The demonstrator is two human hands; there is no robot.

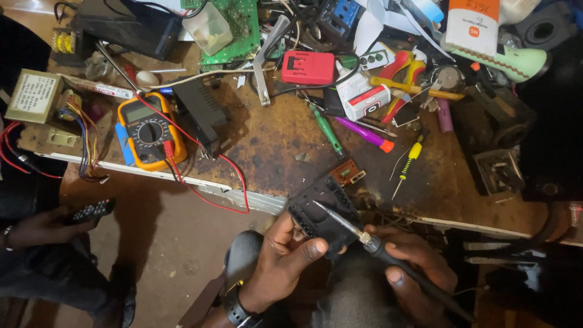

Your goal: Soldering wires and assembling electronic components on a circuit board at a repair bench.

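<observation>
The left hand [282,255] grips a black box [322,212] at the bench [267,146] front edge; the right hand [407,267] is closed around an iron [364,240], its tip seemingly touching the box

The black casing [322,212] looks like matt moulded plastic. The soldering iron [388,258] has a bright metal shaft and dull black handle. The bench [273,146] is worn, stained, rough brown wood. The multimeter [150,130] wears glossy orange-yellow plastic.
</observation>
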